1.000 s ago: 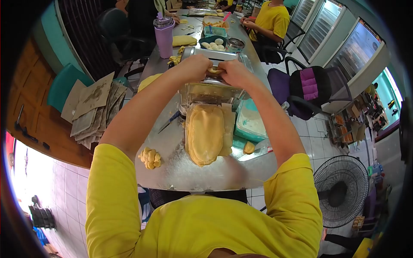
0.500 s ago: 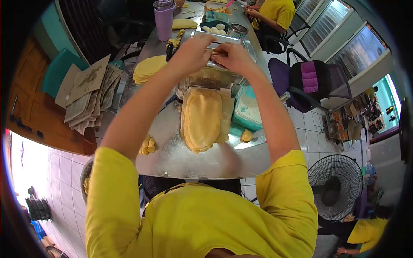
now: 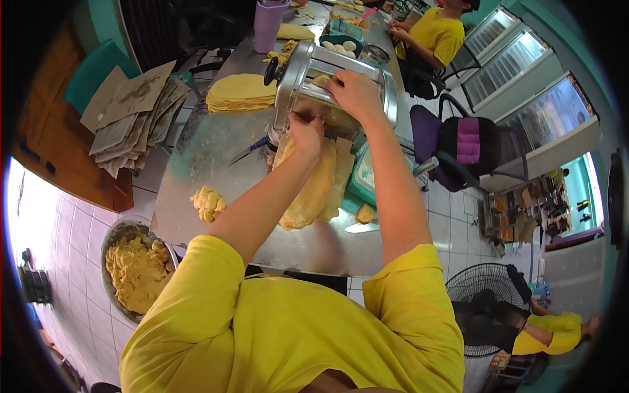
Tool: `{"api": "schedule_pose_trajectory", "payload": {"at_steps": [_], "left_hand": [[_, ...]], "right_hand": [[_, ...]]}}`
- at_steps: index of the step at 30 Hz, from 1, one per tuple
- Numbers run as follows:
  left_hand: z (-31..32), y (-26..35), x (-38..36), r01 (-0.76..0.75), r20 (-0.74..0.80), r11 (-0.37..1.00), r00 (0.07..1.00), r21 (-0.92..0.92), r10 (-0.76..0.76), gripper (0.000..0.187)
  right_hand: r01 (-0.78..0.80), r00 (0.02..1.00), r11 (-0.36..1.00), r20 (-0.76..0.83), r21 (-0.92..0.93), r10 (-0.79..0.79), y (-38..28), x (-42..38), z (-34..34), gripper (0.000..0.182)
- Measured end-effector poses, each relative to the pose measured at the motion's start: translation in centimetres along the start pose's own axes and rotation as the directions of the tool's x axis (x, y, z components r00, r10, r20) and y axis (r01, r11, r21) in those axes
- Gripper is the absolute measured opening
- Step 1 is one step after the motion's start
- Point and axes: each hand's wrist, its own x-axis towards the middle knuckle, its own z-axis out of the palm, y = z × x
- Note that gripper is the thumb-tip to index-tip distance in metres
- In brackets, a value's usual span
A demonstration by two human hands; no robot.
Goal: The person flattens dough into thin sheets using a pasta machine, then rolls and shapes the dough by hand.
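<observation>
A metal roller machine [image 3: 298,69] stands on the steel table. My right hand [image 3: 356,93] is over its top slot, fingers curled together on a small dough piece [image 3: 321,80]. At the machine's lower front is my left hand [image 3: 306,136], its fingers curled in; what they hold, if anything, is hidden. Below that hand, flattened yellow dough sheets [image 3: 311,196] lie stacked on brown paper, partly covered by my left forearm. More flat dough sheets [image 3: 241,92] are piled left of the machine. A lump of dough [image 3: 208,203] rests near the table's left edge.
A dough-filled bowl [image 3: 137,272] is beside the table at left. A knife [image 3: 247,152] lies left of the machine, a teal-based container [image 3: 367,173] right of my left forearm. A purple tumbler [image 3: 268,26] stands beyond. Another person [image 3: 436,36] sits far right; one more [image 3: 550,331] is lower right.
My left hand has come down from the machine's top to its lower front. My right hand stays at the top. The view has shifted, bringing the dough bowl more into sight.
</observation>
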Motion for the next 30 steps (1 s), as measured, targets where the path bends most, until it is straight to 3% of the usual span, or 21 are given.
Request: {"api": "schedule_pose_trajectory", "payload": {"at_steps": [3,7,9,13,15,19,22,24,30], "left_hand": [[0.1,0.9,-0.1,0.064,0.053,0.987,0.997,-0.144,-0.057,0.025],[-0.8,0.3,0.0,0.002,-0.008,0.999,1.0,-0.042,-0.002,0.027],[-1.5,1.6,-1.2,0.216,0.191,0.963,0.964,-0.163,-0.184,0.025],[-1.9,3.8,-2.6,0.299,0.246,0.935,0.937,-0.19,-0.249,0.021],[-2.3,3.8,-2.3,0.332,0.249,0.94,0.92,-0.077,-0.304,0.022],[-2.4,4.1,-2.7,0.314,0.314,0.943,0.912,-0.114,-0.265,0.023],[-2.8,4.5,-3.1,0.316,0.297,0.947,0.912,-0.066,-0.283,0.022],[-3.3,4.3,-2.9,0.374,0.351,0.922,0.88,-0.1,-0.319,0.022],[-3.9,4.4,-4.2,0.324,0.328,0.945,0.899,-0.053,-0.29,0.023]], "right_hand": [[0.001,0.993,0.999,-0.122,0.051,0.005,0.5,0.0,0.8,0.022],[0.039,0.991,0.99,-0.132,0.135,-0.021,0.8,-0.3,0.7,0.02],[0.06,0.992,0.995,-0.112,0.079,-0.051,0.6,-0.2,0.6,0.018],[0.079,0.989,0.995,-0.13,0.054,-0.072,0.5,-0.4,0.8,0.022],[0.136,0.962,0.983,-0.253,0.124,-0.102,0.5,-0.8,0.8,0.03],[0.181,0.965,0.978,-0.21,0.104,-0.157,0.2,-0.9,0.5,0.038],[0.205,0.965,0.979,-0.163,-0.011,-0.204,-0.4,-1.0,0.5,0.041],[0.188,0.971,0.982,-0.148,-0.024,-0.19,-0.6,-1.1,0.4,0.041],[0.16,0.965,0.987,-0.206,-0.031,-0.163,-0.5,-1.4,0.4,0.041]]}}
